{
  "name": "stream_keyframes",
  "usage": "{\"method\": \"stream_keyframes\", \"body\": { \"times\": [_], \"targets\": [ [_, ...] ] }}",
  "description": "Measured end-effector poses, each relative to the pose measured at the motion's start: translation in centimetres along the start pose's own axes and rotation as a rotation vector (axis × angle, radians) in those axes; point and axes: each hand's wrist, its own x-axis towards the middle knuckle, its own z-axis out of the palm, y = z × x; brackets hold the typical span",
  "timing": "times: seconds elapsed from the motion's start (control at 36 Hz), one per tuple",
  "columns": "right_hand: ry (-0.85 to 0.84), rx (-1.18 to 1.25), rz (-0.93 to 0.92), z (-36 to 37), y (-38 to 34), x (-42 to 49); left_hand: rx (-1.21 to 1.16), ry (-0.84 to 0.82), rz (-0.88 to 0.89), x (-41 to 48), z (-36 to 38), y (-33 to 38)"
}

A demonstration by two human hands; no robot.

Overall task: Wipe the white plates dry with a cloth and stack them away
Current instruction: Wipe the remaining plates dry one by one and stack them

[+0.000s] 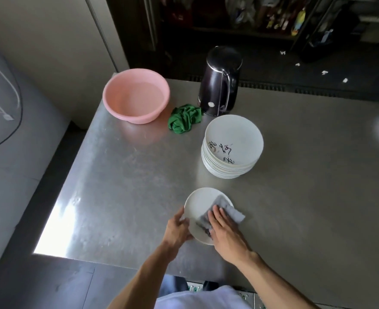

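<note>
Two hands share one white plate (197,204) at the near edge of the steel table (126,175). Far out from the grip and to its left stands a pink basin (136,95) holding some water, and a crumpled green cloth (184,118) lies just beside it.

The left hand (177,228) grips the plate's left rim, fingers curled over the edge to steady it. Across the dish, the right hand (225,233) lies flat with its fingers straight, pressing a grey cloth (236,214) onto the right half of the plate. It holds nothing in a curl, and the cloth's far corner hangs over the rim onto the table.

Directly beyond the grip and slightly right sits the stack of white plates (239,132), its top one marked with black characters. A dark kettle (219,85) stands just behind it.

Wiping looks to be in hand, stacking not yet. The stack lies ahead of the right hand, which is the nearer one, with bare steel between the held plate and the pile. The lift should therefore go forward and a little right. The table edge is close under the wrists, so room lies outward, not back.
</note>
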Motion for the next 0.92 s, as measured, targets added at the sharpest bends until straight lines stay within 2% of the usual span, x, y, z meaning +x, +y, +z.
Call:
{"method": "stream_keyframes", "body": {
  "times": [0.06, 0.11, 0.22, 0.31, 0.36, 0.56, 0.78, 0.92],
  "targets": [
    [-0.071, 0.083, 0.137, -0.2, -0.7, 0.9, 0.026, -0.021, 0.0, -0.5, 0.7, -0.2],
    [-0.068, 0.085, 0.173, -0.1, -1.0, 1.5, 0.03, -0.022, 0.0, -0.8, 1.3, -0.3],
    [-0.116, 0.072, -0.061, -0.5, -1.2, 0.6, 0.003, 0.068, -0.02, -0.4, 1.1, -0.3],
    [-0.054, 0.106, -0.224, -1.1, -0.1, -1.3, -0.013, 0.108, -0.03, 0.2, 0.6, -0.5],
    [-0.037, 0.047, -0.267, -1.3, 0.6, -2.2, -0.005, 0.098, -0.02, 0.1, 0.5, -0.5],
    [-0.036, -0.085, 0.019, -1.4, -0.1, -1.7, 0.01, 0.028, 0.015, -0.1, 1.1, 0.1],
    [-0.133, -0.061, -0.011, -0.3, 0.0, -1.3, 0.052, -0.07, 0.095, -0.6, 0.7, 1.6],
    [-0.219, -0.038, -0.064, -0.7, 0.3, -0.5, 0.073, -0.043, 0.081, -0.2, -0.1, 2.2]
  ]
}}
